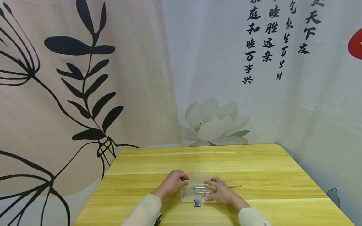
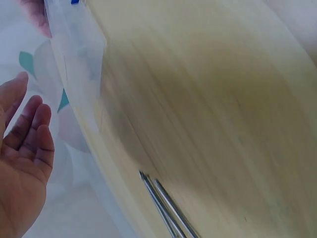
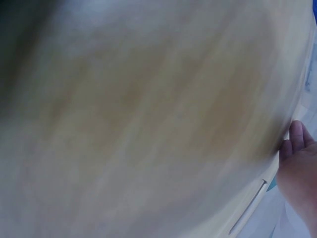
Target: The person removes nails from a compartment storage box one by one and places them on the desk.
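A clear plastic box [image 1: 186, 197] stands on the table with its lid [image 1: 199, 178] raised at the back. Several thin metal rods [image 1: 199, 189] lie in it, and a blue clasp [image 1: 197, 203] hangs at its front. My left hand [image 1: 173, 182] hovers by the box's left back corner, its fingers loosely bent with nothing between them, as the left wrist view shows [image 2: 25, 158]. At the right end, my right hand [image 1: 222, 192] holds the box between thumb and fingers. In the right wrist view only part of that hand [image 3: 299, 168] shows.
A loose metal rod [image 1: 235, 186] lies on the table right of my right hand. More metal rods [image 2: 168, 208] appear low in the left wrist view. The wooden table [image 1: 135, 175] reaches back to a printed cloth [image 1: 141, 78] with plants and lettering.
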### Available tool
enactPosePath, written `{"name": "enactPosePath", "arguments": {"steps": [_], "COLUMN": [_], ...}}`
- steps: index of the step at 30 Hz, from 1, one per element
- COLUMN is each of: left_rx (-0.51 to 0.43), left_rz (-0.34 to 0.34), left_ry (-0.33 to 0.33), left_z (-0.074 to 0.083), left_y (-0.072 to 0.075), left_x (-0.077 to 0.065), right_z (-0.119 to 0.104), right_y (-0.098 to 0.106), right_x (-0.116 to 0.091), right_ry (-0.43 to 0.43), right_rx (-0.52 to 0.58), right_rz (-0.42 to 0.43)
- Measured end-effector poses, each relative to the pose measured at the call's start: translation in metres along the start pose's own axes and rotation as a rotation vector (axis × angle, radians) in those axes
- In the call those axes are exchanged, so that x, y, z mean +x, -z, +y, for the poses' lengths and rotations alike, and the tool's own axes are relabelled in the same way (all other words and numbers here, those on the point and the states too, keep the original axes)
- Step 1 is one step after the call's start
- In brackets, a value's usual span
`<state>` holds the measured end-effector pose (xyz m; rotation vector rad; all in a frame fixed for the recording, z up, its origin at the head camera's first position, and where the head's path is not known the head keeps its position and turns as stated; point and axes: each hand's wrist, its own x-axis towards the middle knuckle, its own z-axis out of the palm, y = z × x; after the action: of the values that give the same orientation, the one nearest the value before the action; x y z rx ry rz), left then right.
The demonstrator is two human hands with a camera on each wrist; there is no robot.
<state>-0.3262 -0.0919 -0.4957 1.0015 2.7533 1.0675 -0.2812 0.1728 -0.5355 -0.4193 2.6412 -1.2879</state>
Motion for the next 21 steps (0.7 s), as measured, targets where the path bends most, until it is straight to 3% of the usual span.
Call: {"name": "enactPosePath", "arguments": {"steps": [8,21], "left_rx": [-0.014,0.011], "left_rz": [-0.022,-0.026], "left_ry": [0.022,0.035], "left_z": [0.009,0.008], "left_y": [-0.013,-0.027], "left_x": [0.006,0.008], "right_z": [0.0,-0.001], "right_y": [0.001,0.0], "right_x": [0.001,-0.001], "right_ry": [0.019,0.025], "right_rx": [-0.02,-0.019], "right_rz": [0.004,-0.01]}}
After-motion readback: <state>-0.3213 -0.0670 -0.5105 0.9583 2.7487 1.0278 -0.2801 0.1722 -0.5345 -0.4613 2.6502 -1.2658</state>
